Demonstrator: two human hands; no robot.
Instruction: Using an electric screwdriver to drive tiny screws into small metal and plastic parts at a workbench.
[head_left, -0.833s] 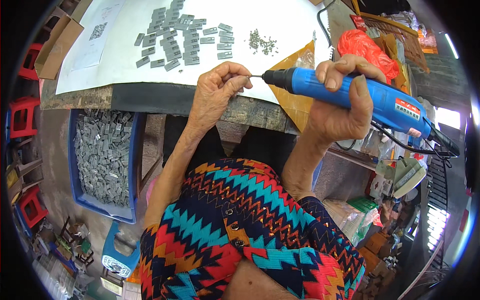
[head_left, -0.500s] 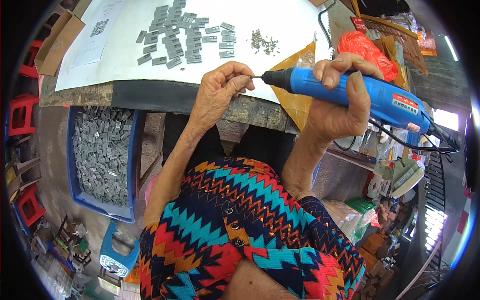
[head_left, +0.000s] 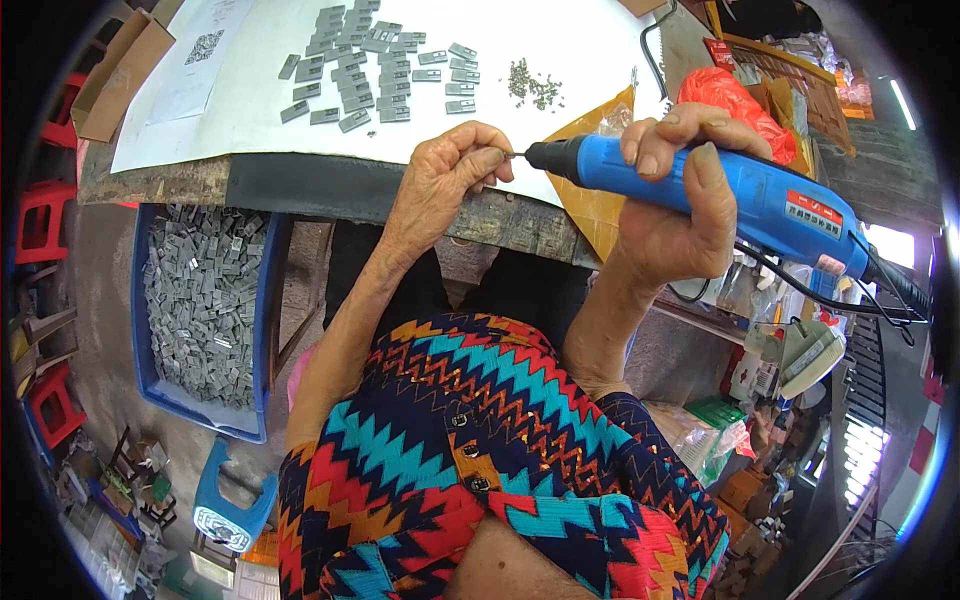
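Observation:
My right hand grips a blue electric screwdriver held nearly level, its black nose pointing left. The thin bit reaches the fingertips of my left hand, which are pinched together above the table's near edge. Whatever sits between those fingers is too small and covered to make out. Beyond my hands, several flat grey rectangular pieces with small metal parts lie in rough rows on white paper. To their right is a scattered heap of tiny brass-coloured screws.
Under the table at left, a blue bin holds many more grey pieces. A blue stool and red stools stand on the floor. Brown tape-like sheet and a red plastic bag lie at the right; the screwdriver's black cord trails there.
The view has shifted slightly. Both hands stay in nearly the same pose, with the screwdriver bit still at the left fingertips.

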